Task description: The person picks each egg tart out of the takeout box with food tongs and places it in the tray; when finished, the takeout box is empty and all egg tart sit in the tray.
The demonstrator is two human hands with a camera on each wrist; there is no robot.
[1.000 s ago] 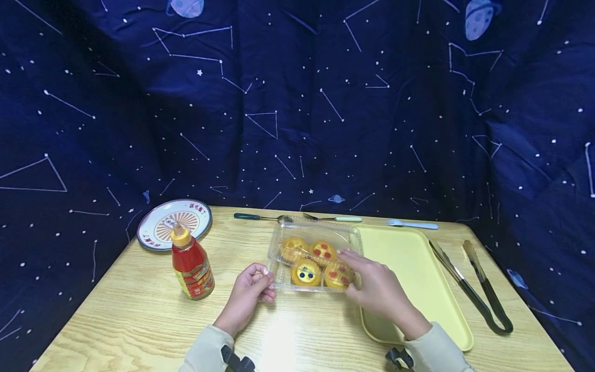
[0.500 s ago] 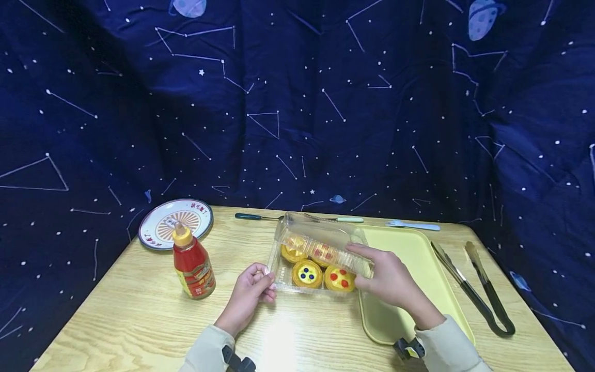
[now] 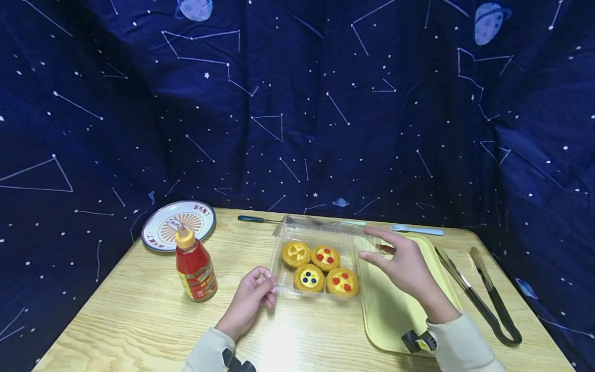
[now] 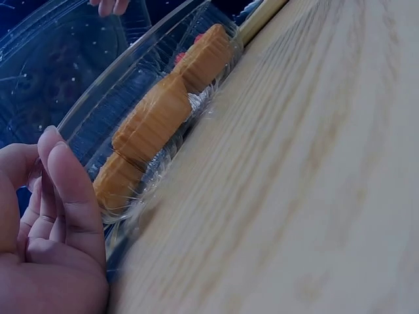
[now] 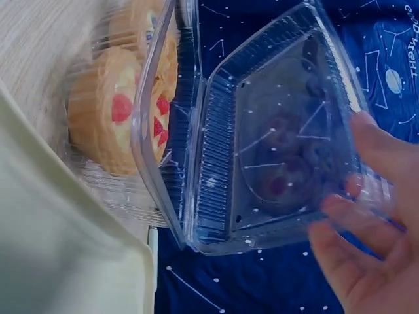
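A clear plastic clamshell box (image 3: pixel 321 299) rests on the table, its transparent lid (image 5: pixel 281 124) raised and tilted back. Several egg tarts, topped with red, dark blue or yellow pieces, sit in the base; a blue-dotted tart (image 3: pixel 309 278) and a red-topped tart (image 3: pixel 342 282) lie at the front. My left hand (image 3: pixel 251 297) pinches the box's left front edge between thumb and fingers. At the lid's right edge is my right hand (image 3: pixel 409 266), thumb and index finger spread apart, fingertips against the plastic. Its other fingers are partly hidden in the head view.
Under the right hand lies a pale yellow tray (image 3: pixel 386 330), with black-handled tongs (image 3: pixel 483 305) beyond it. A red sauce bottle (image 3: pixel 197 271) and a patterned plate (image 3: pixel 160 219) stand left. Behind the box are a blue fork (image 3: pixel 418 230) and a dark-handled utensil (image 3: pixel 253 219).
My right hand has moved up and right, swinging the lid from over the tarts to a raised, tilted-back position. My left hand has kept its grip on the box's edge.
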